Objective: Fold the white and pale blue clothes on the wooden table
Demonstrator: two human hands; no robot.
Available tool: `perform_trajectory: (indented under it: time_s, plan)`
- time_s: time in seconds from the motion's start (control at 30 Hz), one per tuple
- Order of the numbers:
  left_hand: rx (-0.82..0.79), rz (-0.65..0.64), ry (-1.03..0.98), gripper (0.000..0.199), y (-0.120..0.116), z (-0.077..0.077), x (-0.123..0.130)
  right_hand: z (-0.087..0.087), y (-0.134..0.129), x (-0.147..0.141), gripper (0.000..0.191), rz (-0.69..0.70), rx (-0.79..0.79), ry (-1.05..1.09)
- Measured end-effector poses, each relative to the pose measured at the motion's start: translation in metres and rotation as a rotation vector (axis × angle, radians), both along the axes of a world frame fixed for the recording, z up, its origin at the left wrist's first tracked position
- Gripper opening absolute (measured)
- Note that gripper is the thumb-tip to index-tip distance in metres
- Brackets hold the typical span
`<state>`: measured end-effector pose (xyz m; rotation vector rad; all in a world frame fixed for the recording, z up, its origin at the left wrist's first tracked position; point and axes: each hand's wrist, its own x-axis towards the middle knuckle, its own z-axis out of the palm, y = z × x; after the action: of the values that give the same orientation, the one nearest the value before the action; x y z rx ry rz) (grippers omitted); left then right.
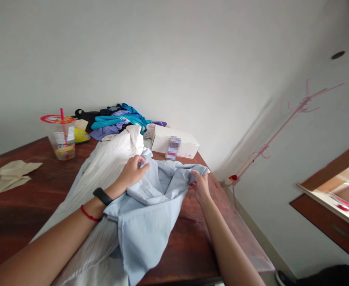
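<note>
A light blue garment (153, 214) hangs bunched between my two hands above the front of the dark red wooden table (198, 246). My left hand (133, 171), with a black band and a red string on the wrist, is closed on its upper left part, fingers curled. At its right end my right hand (198, 186) pinches the cloth between thumb and fingers. Under my left forearm lies a white striped garment (115, 153), stretched from the front edge toward the back. Part of it is hidden by the blue cloth.
A heap of blue, purple and black clothes (117, 121) lies against the wall. A white box (176, 141) stands behind my hands. Left are a plastic cup with a red straw (63, 139) and a beige cloth (13, 174). A pink coat rack (278, 127) leans in view right.
</note>
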<state>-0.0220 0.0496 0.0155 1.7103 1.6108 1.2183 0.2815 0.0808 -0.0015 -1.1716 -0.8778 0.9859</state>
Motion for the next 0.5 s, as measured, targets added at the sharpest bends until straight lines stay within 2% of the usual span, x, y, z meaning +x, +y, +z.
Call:
perform_trajectory:
  time_s: [0.07,0.13,0.2,0.27,0.4,0.5]
  plan:
    - [0.04,-0.017,0.181,0.034,-0.01,0.002,0.003,-0.005,-0.002,-0.003,0.061,0.076,-0.025,-0.158]
    - [0.005,-0.149,0.285,0.036,-0.017,0.002,0.004,-0.011,-0.002,-0.004,0.066,0.127,-0.018,-0.346]
    - [-0.023,-0.254,0.289,0.039,-0.021,0.0,0.004,-0.016,0.0,-0.002,0.066,0.179,-0.013,-0.531]
    - [-0.063,-0.305,0.256,0.044,-0.022,-0.001,0.002,-0.02,0.002,0.0,0.056,0.227,-0.017,-0.645]
    - [-0.336,-0.516,0.234,0.059,-0.025,-0.001,0.002,-0.02,0.002,-0.001,0.029,0.285,-0.009,-0.663]
    - [-0.505,-0.725,0.192,0.068,-0.03,0.004,0.004,-0.014,-0.003,-0.007,0.016,0.298,-0.015,-0.571]
